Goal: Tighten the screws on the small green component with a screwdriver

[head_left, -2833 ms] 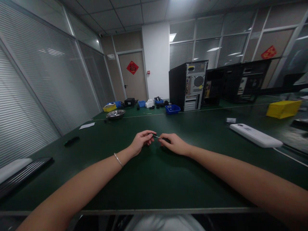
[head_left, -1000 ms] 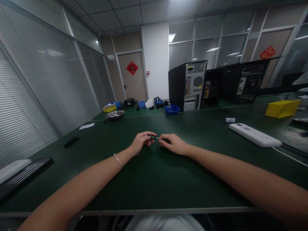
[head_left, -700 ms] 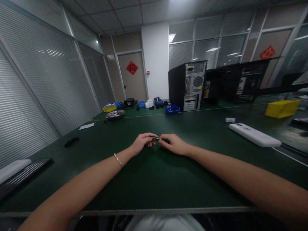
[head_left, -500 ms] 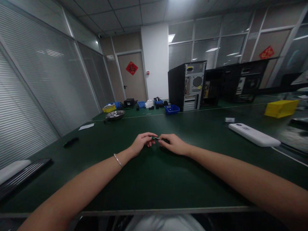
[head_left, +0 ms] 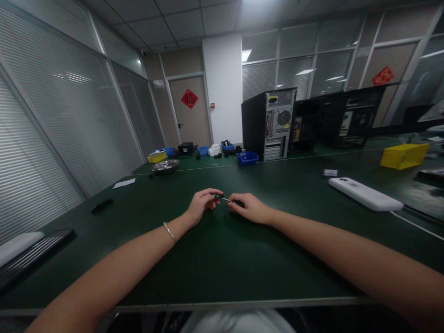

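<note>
Head-worn view (wide), forward and down over the table (head_left: 222, 263)

Left of and beyond the left hand (head_left: 199, 208) lie a bowl (head_left: 158, 170) and paper (head_left: 124, 183); beyond the right hand (head_left: 251, 208), a blue tray (head_left: 247, 162) and computer (head_left: 255, 125); well to that hand's right, a yellow bin (head_left: 404, 157).

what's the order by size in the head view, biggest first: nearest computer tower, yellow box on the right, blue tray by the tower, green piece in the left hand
1. computer tower
2. yellow box
3. blue tray
4. green piece, judged by what shows; the left hand may hide part
</note>
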Tool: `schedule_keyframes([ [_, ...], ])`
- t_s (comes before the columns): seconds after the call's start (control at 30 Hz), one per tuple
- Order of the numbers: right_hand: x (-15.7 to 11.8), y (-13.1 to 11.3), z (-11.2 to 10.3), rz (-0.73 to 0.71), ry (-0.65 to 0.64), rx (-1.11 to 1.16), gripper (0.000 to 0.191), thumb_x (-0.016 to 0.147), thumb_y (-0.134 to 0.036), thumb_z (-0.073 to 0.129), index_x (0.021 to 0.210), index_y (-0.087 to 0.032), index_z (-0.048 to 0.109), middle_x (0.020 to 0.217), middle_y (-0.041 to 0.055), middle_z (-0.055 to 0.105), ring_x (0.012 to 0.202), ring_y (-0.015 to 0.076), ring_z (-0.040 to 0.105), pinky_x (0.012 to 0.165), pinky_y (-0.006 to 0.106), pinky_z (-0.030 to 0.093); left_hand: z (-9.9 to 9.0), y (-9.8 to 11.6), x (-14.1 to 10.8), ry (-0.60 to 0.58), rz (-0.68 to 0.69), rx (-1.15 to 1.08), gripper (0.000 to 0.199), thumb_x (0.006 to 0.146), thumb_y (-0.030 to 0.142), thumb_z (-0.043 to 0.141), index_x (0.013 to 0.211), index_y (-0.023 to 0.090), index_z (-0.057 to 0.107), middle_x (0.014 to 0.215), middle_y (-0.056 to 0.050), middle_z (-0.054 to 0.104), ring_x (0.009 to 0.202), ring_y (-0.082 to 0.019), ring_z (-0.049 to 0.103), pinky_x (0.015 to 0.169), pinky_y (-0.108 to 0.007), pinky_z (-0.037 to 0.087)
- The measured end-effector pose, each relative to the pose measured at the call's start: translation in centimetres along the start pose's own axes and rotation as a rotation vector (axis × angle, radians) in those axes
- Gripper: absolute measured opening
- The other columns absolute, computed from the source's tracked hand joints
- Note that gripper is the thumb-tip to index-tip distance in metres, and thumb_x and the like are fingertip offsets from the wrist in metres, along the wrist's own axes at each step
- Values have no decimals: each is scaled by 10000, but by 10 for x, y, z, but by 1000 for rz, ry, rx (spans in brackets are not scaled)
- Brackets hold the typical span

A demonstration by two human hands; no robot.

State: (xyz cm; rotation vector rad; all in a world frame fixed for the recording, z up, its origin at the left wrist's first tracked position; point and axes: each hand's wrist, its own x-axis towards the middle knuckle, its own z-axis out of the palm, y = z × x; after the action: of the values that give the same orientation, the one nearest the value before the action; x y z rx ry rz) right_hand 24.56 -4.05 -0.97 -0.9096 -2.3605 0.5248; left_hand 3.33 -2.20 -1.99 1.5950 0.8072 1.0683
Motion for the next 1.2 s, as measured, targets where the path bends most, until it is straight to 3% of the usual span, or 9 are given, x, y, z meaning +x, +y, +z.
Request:
schedule_keyframes([
  [0.33,0,2,2,-11,19,-33,244,871,-349,429,919,-182,601,778,21,645,693,149,572,663,252,412,5,9,-7,-6,212,314,268,795,208,453,987,155,632,846,-58,603,637,-126,503,615,-252,408],
  [0.6,1,3,2,-27,7,-36,238,866,-340,438,933,-183,604,795,25,649,716,156,577,672,254,412,1,5,-2,-73,109,208,277,796,228,446,989,138,622,743,-44,585,595,-120,512,558,-234,397],
  [0.93,0,1,-1,-50,-14,-70,247,870,-330,430,962,-181,604,832,31,638,738,159,568,677,252,407,-1,0,1,-105,29,101,286,789,230,438,984,127,619,749,-54,609,604,-120,534,562,-236,399],
  [1.2,0,-1,-2,-59,-25,-78,223,868,-315,436,923,-175,601,804,25,629,706,145,552,670,243,398,0,1,1,-209,18,112,290,795,216,451,1018,110,603,757,-61,611,598,-117,531,560,-235,398],
])
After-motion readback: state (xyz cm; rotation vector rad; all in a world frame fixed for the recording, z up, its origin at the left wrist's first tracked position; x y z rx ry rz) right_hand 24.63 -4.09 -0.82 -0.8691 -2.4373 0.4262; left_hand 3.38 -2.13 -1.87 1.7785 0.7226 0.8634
